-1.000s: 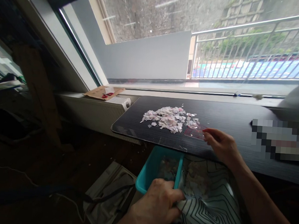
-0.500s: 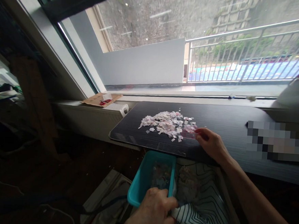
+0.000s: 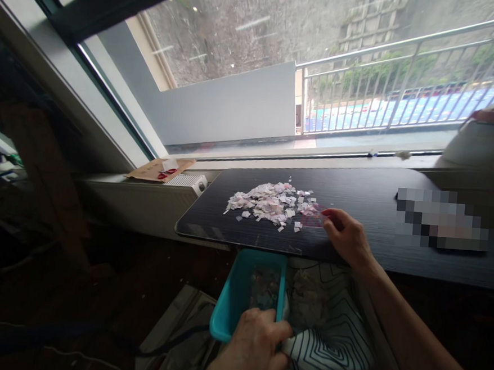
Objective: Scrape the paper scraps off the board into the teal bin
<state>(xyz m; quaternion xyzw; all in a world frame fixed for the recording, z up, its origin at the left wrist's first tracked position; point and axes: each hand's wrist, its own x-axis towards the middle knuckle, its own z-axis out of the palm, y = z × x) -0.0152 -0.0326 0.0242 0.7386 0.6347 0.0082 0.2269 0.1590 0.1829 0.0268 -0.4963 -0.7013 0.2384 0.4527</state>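
Observation:
A heap of small white and pinkish paper pieces [image 3: 267, 200] lies on the dark tabletop [image 3: 357, 187]. At the heap's right edge, my right hand [image 3: 345, 231] pinches a clear pinkish plastic sheet [image 3: 312, 216], which rests against the loose pieces. Below the table's front edge my left hand [image 3: 257, 338] grips the near rim of a turquoise bin [image 3: 228, 302]. Inside the bin are small pieces, dim and hard to make out.
Patterned cloth [image 3: 332, 349] with scraps on it lies right of the bin. A pixelated object [image 3: 443, 221] rests on the table's right. Red scissors [image 3: 166, 174] lie on cardboard [image 3: 146, 169] over the radiator [image 3: 188, 185]. A window stands behind.
The view has shifted slightly, moving the table and window leftward in the picture. My right hand and the plastic sheet have moved a little right relative to the heap. My left hand keeps its grip.

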